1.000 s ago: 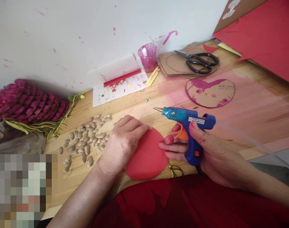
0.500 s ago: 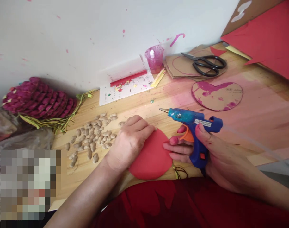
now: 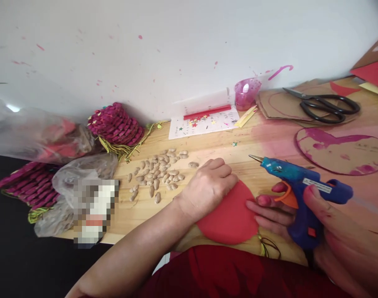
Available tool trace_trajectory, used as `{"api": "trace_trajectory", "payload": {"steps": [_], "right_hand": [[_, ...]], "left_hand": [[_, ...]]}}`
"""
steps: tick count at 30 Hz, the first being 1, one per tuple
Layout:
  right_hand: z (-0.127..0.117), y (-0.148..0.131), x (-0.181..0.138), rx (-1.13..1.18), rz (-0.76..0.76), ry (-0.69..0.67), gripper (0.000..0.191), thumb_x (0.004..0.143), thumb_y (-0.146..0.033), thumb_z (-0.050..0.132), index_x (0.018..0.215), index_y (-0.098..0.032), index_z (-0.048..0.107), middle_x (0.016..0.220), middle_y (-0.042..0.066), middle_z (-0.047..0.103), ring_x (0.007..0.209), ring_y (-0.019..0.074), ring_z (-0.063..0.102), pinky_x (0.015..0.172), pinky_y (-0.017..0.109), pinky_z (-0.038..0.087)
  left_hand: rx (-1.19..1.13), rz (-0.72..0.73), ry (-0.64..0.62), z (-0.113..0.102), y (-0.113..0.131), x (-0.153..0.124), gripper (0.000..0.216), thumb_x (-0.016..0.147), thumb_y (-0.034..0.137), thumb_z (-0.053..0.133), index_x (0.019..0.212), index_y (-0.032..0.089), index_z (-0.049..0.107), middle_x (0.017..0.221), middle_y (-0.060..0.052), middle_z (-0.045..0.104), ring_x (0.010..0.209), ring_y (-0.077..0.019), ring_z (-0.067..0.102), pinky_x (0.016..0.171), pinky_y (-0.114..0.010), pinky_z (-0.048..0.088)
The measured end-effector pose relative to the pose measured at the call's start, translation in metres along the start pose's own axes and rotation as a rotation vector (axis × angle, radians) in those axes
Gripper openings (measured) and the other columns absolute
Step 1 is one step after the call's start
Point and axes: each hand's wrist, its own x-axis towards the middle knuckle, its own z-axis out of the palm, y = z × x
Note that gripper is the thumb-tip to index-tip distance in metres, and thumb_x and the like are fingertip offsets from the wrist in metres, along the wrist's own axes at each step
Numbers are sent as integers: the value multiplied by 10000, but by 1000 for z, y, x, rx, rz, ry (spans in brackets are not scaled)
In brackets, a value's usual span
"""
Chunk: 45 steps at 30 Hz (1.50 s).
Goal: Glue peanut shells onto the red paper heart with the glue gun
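My right hand (image 3: 334, 236) is closed around the handle of a blue glue gun (image 3: 303, 203) with an orange trigger. Its metal nozzle points left, above the table. My left hand (image 3: 211, 184) has its fingers curled over the upper left edge of a red rounded paper cutout (image 3: 230, 219), and hides part of it. Fingertips of my right hand touch the cutout's right edge. Yellow-green and dark cords (image 3: 268, 246) stick out beside the cutout's lower right side. Left of my left hand lie several loose peanuts (image 3: 158, 169) in their shells.
Black scissors (image 3: 325, 105) rest on cardboard pieces (image 3: 278, 103) at the back right, near a heart-shaped cardboard (image 3: 356, 153). A pink-stained cup (image 3: 246, 94) and a paper sheet (image 3: 183, 131) with small stars stand by the wall. Magenta bundles (image 3: 117, 126) and plastic bags (image 3: 80, 176) are left.
My view has swung left, so everything appears farther right and more bags and a second magenta bundle show. Both hands keep their holds on the cutout and the glue gun.
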Motion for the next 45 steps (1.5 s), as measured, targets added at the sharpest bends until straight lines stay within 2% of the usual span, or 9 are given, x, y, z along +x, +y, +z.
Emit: {"api": "trace_trajectory", "payload": {"steps": [3,9,16,21,27,31,35,41,45], "right_hand": [[0,0,0,-13,-15,6,843,599,-486,943,1344,-259,620,1193,187,779,912,451,781,776,592,670],[2,-1,2,-6,-2,-27,651,606,-461,929,1158,-206,695,1216,201,765,1012,482,751,827,613,652],[17,-11,-4,-29,-40,-81,287,963,-485,622,994,-203,664,996,173,810,978,350,789,887,504,642],[20,-12,-11,-15,-71,-128,320,1047,-455,468,955,-212,654,895,131,804,942,297,799,859,442,652],[6,-6,-4,18,-225,-191,292,1018,-475,545,957,-220,673,934,120,799,974,265,784,917,459,630],[2,-6,-3,-18,-283,-172,300,977,-515,617,950,-229,704,943,105,792,997,252,769,893,428,644],[2,-3,-6,-73,-276,-208,304,947,-544,652,935,-246,709,983,94,786,995,263,770,878,432,649],[-1,-1,-26,-132,-281,-200,335,868,-562,746,966,-243,727,1027,83,782,1024,317,770,864,460,652],[-6,-1,-44,-159,-143,-264,304,912,-505,716,973,-208,744,1028,130,798,1033,352,770,889,482,634]], "left_hand": [[12,10,0,0,0,0,310,1058,223,455,908,124,706,861,-57,641,897,-201,529,829,-318,464],[43,-8,-52,-2,2,3,337,1068,221,429,883,131,696,896,-69,653,913,-202,533,843,-316,466],[22,-11,-49,-2,-4,4,261,1044,199,492,933,142,721,913,-76,669,959,-212,565,888,-322,497],[42,-62,249,-16,4,-12,305,1016,119,514,1293,143,642,1208,-123,691,1111,-241,594,967,-415,517],[-81,-246,329,-24,42,-73,186,990,135,589,1137,197,684,1040,-59,713,940,-182,662,858,-328,558],[-106,-492,344,-9,61,-109,325,941,220,692,1257,231,621,1134,-65,674,866,-169,669,803,-315,596],[-121,-599,312,5,68,-118,620,868,255,783,1409,234,482,1233,-93,626,900,-190,676,850,-370,619],[-170,-593,300,9,60,-109,838,840,294,819,1525,282,336,1332,-128,597,1188,-286,647,1021,-515,569],[-306,-535,273,7,45,-100,981,781,354,870,1572,294,291,1493,-165,495,1341,-329,561,1099,-547,516]]}}
